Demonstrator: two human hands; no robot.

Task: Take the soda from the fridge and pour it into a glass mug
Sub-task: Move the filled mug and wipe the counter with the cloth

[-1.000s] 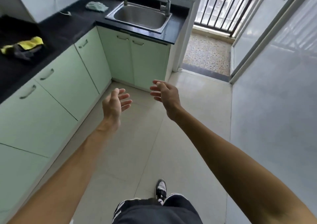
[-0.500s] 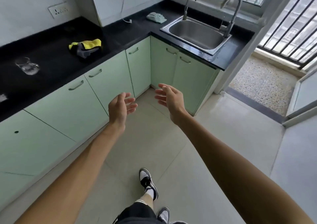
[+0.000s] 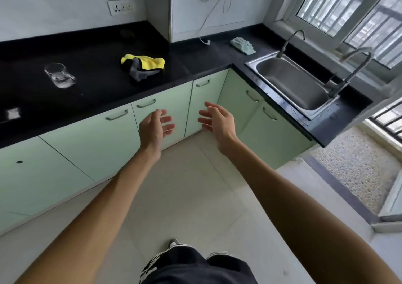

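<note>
While the left hand (image 3: 155,129) and right hand (image 3: 217,120) hovered empty, fingers loosely spread, the clear glass mug (image 3: 58,75) stood on the black worktop (image 3: 93,92). A crumpled yellow-and-grey cloth (image 3: 143,66) lay to its right.

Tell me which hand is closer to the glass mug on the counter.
Left. The left hand is to the right of the glass mug and lower in view; the right hand is farther right, nearer the sink.

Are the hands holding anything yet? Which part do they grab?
Nothing. The left hand and right hand are both open in the air. The glass mug sits untouched on the counter.
</note>
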